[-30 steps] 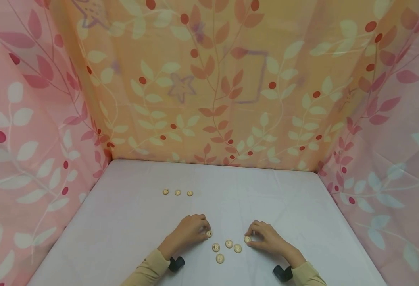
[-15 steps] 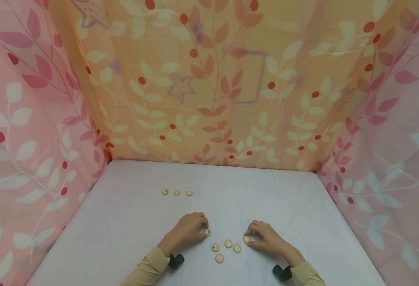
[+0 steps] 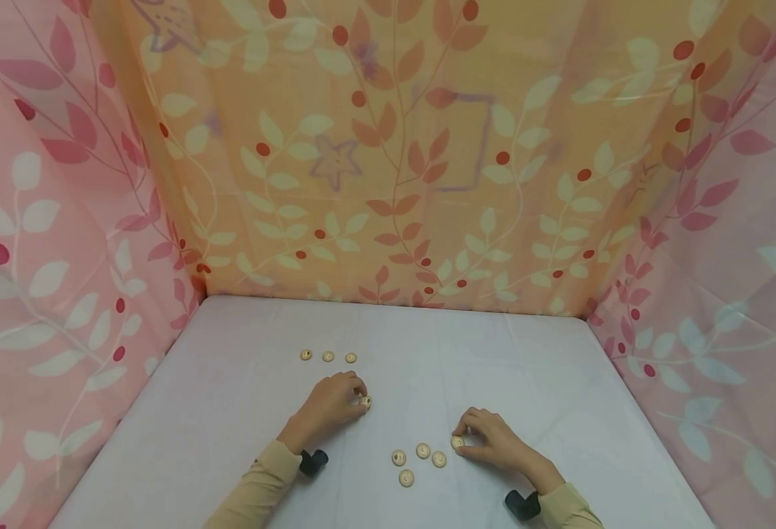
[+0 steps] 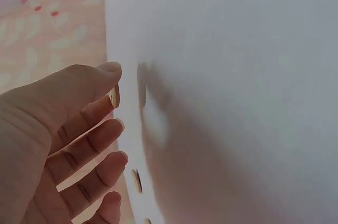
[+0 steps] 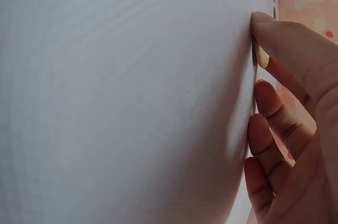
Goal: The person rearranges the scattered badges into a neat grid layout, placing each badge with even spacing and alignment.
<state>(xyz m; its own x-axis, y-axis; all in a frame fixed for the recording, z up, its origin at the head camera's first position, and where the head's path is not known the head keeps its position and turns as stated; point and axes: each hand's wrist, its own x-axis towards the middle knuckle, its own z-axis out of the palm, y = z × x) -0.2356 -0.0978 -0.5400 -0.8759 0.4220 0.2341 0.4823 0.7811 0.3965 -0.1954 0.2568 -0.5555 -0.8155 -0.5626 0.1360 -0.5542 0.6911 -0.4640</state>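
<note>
In the head view my left hand (image 3: 331, 400) pinches a small round wooden disc (image 3: 365, 402) with a dark mark on its face. The left wrist view shows that disc (image 4: 114, 96) between thumb and index finger, raised over the table with its shadow beside it; the other fingers are spread loosely. My right hand (image 3: 496, 442) grips another wooden disc (image 3: 457, 442) by its edges, low at the tabletop. Seen from the right wrist, this disc (image 5: 262, 56) sits between thumb and index finger, the thumb tip right at the cloth.
Three matching discs lie in a row, the middle disc (image 3: 328, 356) among them, beyond my left hand. Several more, such as a marked disc (image 3: 398, 458), are loosely grouped between the hands. The white-covered table (image 3: 242, 411) is enclosed by a patterned curtain (image 3: 394, 220) on three sides.
My left hand has lifted its disc away from the loose group and moved it back and left, toward the row. The right hand has stayed in place with its disc.
</note>
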